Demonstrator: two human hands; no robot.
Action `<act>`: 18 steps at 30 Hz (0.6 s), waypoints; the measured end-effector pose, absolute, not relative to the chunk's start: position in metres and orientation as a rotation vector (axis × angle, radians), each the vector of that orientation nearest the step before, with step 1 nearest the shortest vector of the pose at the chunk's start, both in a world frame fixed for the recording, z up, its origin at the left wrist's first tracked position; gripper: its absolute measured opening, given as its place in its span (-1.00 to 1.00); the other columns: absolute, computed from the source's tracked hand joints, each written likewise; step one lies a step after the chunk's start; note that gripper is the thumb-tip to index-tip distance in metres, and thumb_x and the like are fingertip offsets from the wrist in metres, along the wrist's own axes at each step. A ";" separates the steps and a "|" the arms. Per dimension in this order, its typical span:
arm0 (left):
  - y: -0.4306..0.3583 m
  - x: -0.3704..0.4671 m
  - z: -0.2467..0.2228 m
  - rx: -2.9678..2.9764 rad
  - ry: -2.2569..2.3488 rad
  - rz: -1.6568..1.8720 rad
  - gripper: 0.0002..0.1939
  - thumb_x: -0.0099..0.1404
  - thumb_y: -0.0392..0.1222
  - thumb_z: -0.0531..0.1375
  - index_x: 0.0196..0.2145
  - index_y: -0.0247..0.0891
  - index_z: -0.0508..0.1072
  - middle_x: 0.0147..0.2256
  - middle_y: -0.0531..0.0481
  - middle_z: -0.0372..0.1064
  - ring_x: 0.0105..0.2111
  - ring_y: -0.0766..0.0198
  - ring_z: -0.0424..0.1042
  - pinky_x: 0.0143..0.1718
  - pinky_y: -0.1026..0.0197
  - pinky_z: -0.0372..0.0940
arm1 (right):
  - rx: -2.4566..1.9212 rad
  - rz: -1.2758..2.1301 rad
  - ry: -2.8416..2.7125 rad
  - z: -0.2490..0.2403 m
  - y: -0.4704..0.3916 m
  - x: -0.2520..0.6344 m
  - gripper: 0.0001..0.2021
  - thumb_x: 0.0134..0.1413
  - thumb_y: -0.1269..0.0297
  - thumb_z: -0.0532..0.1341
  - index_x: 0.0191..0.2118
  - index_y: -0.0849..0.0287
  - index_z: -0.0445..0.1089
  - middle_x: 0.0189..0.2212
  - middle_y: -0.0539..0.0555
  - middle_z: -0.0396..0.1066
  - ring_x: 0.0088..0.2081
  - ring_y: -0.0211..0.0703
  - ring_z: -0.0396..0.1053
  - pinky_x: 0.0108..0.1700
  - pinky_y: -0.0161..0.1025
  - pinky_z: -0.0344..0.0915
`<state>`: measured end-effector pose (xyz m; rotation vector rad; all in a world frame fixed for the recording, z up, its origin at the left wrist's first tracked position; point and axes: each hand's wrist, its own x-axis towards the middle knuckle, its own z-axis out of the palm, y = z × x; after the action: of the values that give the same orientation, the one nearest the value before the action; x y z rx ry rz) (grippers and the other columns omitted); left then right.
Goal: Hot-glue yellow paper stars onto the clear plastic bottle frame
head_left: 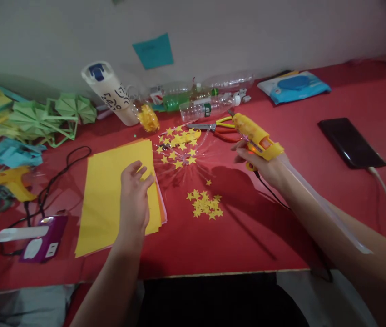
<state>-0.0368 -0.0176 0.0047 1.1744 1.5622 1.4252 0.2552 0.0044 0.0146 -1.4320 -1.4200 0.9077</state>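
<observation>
My right hand [268, 168] is wrapped round a yellow hot glue gun [249, 128], its nozzle pointing up and left. A long clear glue stick [329, 211] runs from the gun's back along my forearm. Over the stack of yellow paper [104, 186], my left hand [134, 197] hovers with its fingers slightly bent and apart, holding nothing. Between my hands stands a spray of thin clear strands [188, 170] with yellow stars [178, 164] on and around it. A loose pile of yellow stars [206, 205] lies nearer the front.
Pliers [225, 131], plastic bottles [210, 107], a tumbler [111, 93] and a wipes pack [293, 86] line the back. A phone [351, 141] lies right. At left are a second glue gun [14, 181], a purple power strip [45, 240] and folded paper shapes [36, 120].
</observation>
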 end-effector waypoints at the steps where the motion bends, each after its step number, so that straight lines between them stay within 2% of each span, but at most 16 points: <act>1: -0.017 -0.038 0.004 1.090 1.535 1.429 -0.66 0.09 -0.20 0.25 -0.13 -0.06 0.34 0.08 -0.08 0.26 0.13 0.10 0.29 0.10 0.02 0.28 | -1.465 0.853 -1.474 0.015 0.007 0.260 -0.76 0.01 0.06 0.24 -0.32 0.12 0.34 -0.50 -0.01 0.40 -0.53 -0.25 0.29 -0.50 -0.25 0.16; 3: -0.014 -0.039 0.005 0.924 1.471 1.405 -0.67 0.05 -0.24 0.26 -0.19 -0.13 0.36 -0.01 -0.11 0.33 0.06 0.12 0.37 0.09 0.04 0.29 | -1.524 0.609 -1.671 0.015 0.012 0.273 -0.80 0.02 0.09 0.22 -0.36 0.11 0.31 -0.56 -0.03 0.33 -0.55 -0.27 0.23 -0.49 -0.25 0.14; 5: -0.013 -0.038 0.008 0.776 1.417 1.350 -0.68 0.00 -0.28 0.28 -0.23 -0.19 0.38 -0.11 -0.11 0.40 -0.04 0.13 0.44 0.07 0.03 0.31 | -1.514 0.587 -1.795 0.015 0.017 0.286 -0.82 -0.09 0.16 0.28 -0.45 0.08 0.28 -0.53 0.00 0.35 -0.54 -0.26 0.23 -0.49 -0.25 0.10; 8: -0.012 -0.035 0.013 0.654 1.354 1.268 -0.73 0.02 -0.31 0.26 -0.26 -0.24 0.40 -0.23 -0.09 0.47 -0.16 0.14 0.50 0.00 0.01 0.36 | -1.539 0.548 -2.088 0.016 0.018 0.300 -0.82 -0.09 0.25 0.26 -0.51 0.06 0.20 -0.52 0.04 0.30 -0.52 -0.26 0.20 -0.47 -0.23 0.07; 10: -0.011 -0.033 0.015 0.623 1.318 1.222 -0.77 0.06 -0.32 0.24 -0.27 -0.25 0.39 -0.27 -0.07 0.49 -0.22 0.15 0.53 -0.03 0.01 0.38 | -1.592 0.539 -2.316 0.016 0.015 0.304 -0.89 -0.11 0.39 0.20 -0.46 0.09 0.22 -0.44 0.08 0.33 -0.46 -0.23 0.25 -0.42 -0.24 0.13; 12: -0.009 -0.031 0.016 0.605 1.290 1.187 -0.79 0.08 -0.34 0.22 -0.27 -0.26 0.38 -0.28 -0.07 0.51 -0.23 0.14 0.55 -0.04 0.01 0.39 | -1.630 0.549 -2.433 0.013 0.012 0.304 -0.84 -0.18 0.49 0.15 -0.38 0.14 0.26 -0.36 0.11 0.37 -0.43 -0.22 0.30 -0.41 -0.26 0.16; 15: -0.005 -0.027 0.015 0.581 1.247 1.175 -0.83 0.12 -0.37 0.19 -0.27 -0.29 0.39 -0.29 -0.10 0.52 -0.23 0.11 0.56 -0.02 -0.03 0.39 | -1.673 0.495 -2.479 0.005 0.012 0.301 -0.76 -0.17 0.49 0.13 -0.27 0.17 0.30 -0.27 0.13 0.39 -0.42 -0.20 0.33 -0.42 -0.27 0.17; 18: -0.002 -0.023 0.014 0.551 1.192 1.186 -0.85 0.15 -0.39 0.14 -0.28 -0.30 0.39 -0.31 -0.10 0.53 -0.23 0.12 0.56 0.02 -0.05 0.38 | -1.646 0.361 -2.508 -0.002 0.018 0.300 -0.74 -0.19 0.50 0.12 -0.26 0.19 0.34 -0.18 0.19 0.37 -0.28 -0.11 0.38 -0.28 -0.22 0.27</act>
<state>-0.0225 -0.0019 0.0139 0.5508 1.1924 1.1859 0.3001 0.0177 -0.0023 -1.6462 -2.5081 0.3615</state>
